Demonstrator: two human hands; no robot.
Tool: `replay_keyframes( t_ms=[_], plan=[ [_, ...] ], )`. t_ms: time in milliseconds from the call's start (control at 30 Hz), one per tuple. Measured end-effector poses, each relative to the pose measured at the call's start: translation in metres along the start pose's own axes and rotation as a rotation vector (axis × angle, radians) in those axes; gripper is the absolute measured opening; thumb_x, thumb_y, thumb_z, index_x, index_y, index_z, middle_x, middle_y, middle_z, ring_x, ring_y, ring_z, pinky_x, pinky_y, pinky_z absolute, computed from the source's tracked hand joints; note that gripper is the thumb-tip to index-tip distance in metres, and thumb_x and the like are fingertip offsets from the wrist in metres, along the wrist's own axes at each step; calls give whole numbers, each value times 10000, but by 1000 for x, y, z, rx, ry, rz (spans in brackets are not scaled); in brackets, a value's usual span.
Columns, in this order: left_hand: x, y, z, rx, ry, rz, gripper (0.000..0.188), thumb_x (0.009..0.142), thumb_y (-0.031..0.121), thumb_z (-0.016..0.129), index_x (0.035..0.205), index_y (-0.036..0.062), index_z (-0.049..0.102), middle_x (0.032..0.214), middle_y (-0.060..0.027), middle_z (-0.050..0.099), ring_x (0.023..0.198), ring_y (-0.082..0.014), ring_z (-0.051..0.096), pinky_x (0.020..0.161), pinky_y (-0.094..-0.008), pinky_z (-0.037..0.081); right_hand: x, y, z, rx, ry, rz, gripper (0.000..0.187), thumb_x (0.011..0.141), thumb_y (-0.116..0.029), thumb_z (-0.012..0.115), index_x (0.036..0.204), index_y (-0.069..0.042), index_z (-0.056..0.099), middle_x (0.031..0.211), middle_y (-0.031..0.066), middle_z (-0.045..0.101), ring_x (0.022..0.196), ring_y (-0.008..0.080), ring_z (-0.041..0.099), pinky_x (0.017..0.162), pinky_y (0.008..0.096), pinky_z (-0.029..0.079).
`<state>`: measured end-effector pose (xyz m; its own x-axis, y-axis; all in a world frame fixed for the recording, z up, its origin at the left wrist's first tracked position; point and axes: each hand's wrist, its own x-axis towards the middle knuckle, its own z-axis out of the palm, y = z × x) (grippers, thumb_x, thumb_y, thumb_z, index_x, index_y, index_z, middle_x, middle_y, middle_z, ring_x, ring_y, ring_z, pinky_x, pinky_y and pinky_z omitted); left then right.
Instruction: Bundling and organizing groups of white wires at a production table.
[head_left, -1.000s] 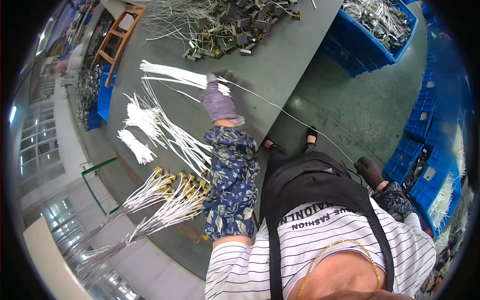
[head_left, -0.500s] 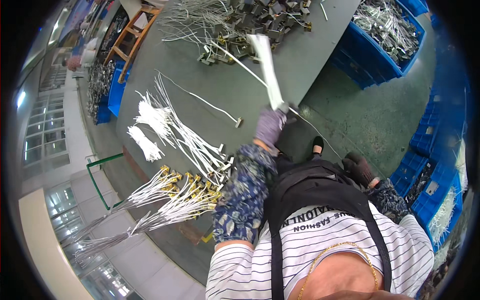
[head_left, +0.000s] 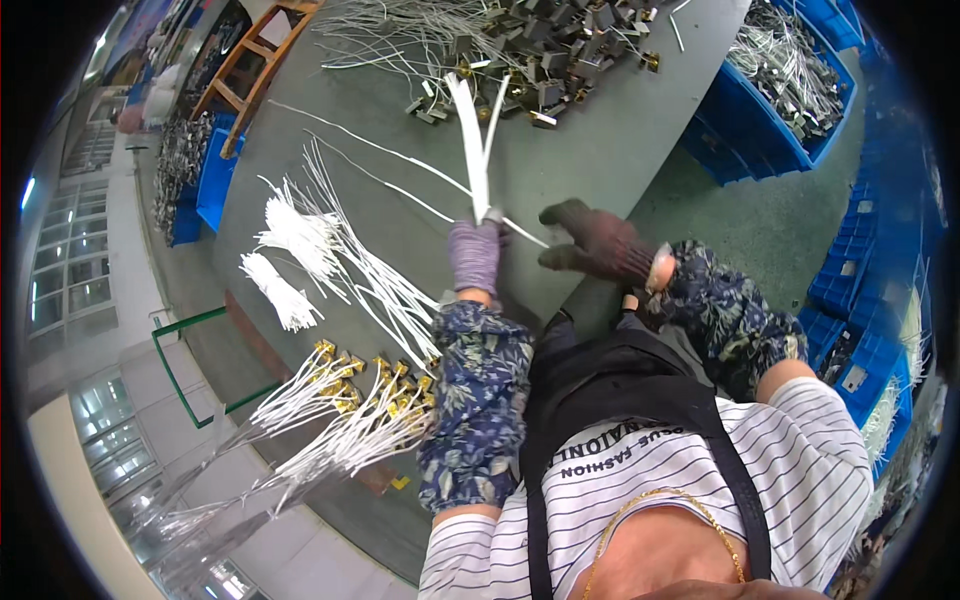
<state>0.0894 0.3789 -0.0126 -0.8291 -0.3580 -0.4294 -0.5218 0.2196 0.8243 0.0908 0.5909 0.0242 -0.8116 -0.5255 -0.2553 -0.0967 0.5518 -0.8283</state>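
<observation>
My left hand (head_left: pixel 474 258), in a purple knit glove, is closed around the lower end of a bundle of thin white tubes (head_left: pixel 472 150), which points away over the table. One tube splays off to its right. A white wire (head_left: pixel 522 234) crosses at this hand, its near end sticking out on the right. Close to that end is my right hand (head_left: pixel 605 243), in a dark brown glove. Its thumb and fingers are apart with nothing visibly gripped. A second wire (head_left: pixel 395 187) runs left from the left hand across the tabletop.
On the grey table (head_left: pixel 390 110) lie a heap of dark metal blocks with wires (head_left: pixel 560 60), white tube bundles (head_left: pixel 278 290) and wires with brass-coloured ends (head_left: pixel 400 400). Blue crates (head_left: pixel 760 130) of parts stand right. A wooden frame (head_left: pixel 245 75) is at the far left.
My right hand has risen from beside my body to the table near the left hand. The left hand has moved left with the white tubes. The wire lying near the left hand has shifted.
</observation>
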Motion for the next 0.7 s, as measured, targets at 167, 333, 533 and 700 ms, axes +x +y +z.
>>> replay_keyframes(
  t_ms=[167,333,533,700],
  plan=[
    [18,1,-39,-260,34,-42,304,884,315,636,802,26,593,609,-34,586,468,-92,510,410,-235,398,115,-16,-11,-274,417,-98,457,794,-334,630,1122,-24,562,1042,213,604,924,368,615,806,421,496],
    [7,-8,-39,-455,29,-12,255,886,296,630,825,51,590,574,11,492,426,-77,413,390,-240,341,218,9,25,-1013,401,185,412,753,-214,630,1134,-69,568,1184,176,540,984,359,582,826,428,484],
    [8,1,-42,-1007,-202,64,250,919,274,572,960,29,548,607,-11,456,484,-129,429,445,-277,369,133,19,5,-444,601,-315,255,714,-161,641,954,-83,609,1105,144,584,920,341,598,787,413,497],
    [-10,36,16,-1054,-146,34,326,920,339,557,1060,47,528,996,-153,646,833,-255,648,657,-399,563,44,18,-8,-150,517,-306,242,716,-138,639,942,-61,602,979,129,607,795,330,606,682,392,492]
  ],
)
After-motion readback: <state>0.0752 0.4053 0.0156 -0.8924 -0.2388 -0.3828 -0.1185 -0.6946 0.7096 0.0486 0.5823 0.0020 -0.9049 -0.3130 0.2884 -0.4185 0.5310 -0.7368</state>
